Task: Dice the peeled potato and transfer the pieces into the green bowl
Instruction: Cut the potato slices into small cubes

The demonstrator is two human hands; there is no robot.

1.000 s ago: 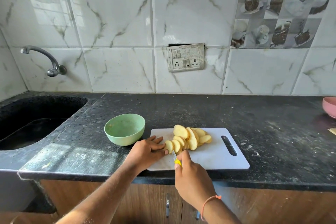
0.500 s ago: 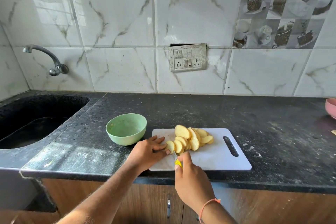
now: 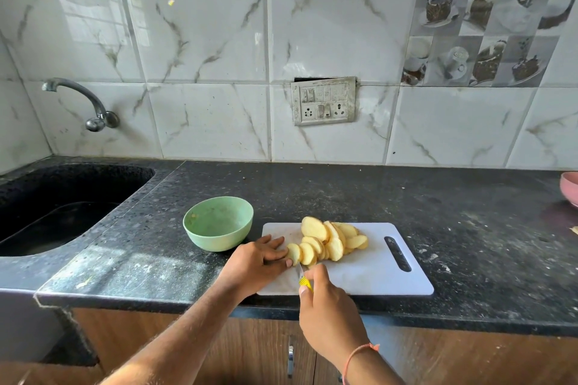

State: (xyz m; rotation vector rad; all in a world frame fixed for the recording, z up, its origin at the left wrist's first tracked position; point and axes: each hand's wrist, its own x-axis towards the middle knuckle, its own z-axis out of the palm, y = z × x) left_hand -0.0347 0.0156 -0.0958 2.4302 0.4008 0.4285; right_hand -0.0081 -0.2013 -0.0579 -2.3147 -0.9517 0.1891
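Observation:
A pile of round yellow potato slices (image 3: 328,241) lies on the white cutting board (image 3: 369,272). My left hand (image 3: 259,259) rests on the board's left part, its fingertips holding the leftmost potato piece (image 3: 293,253). My right hand (image 3: 328,312) grips a yellow-handled knife (image 3: 304,279) at the board's near edge; the blade points up to the potato just right of my left fingers. The green bowl (image 3: 218,222) stands on the counter directly left of the board, nearly empty.
A black sink (image 3: 56,209) with a metal tap (image 3: 84,103) fills the left. The dark speckled counter (image 3: 469,222) runs to the right, where a pink bowl (image 3: 570,187) sits at the frame edge. A switch plate (image 3: 323,101) hangs on the tiled wall.
Both hands stay at the same spot on the board with the knife against the leftmost potato piece. The view has shifted slightly.

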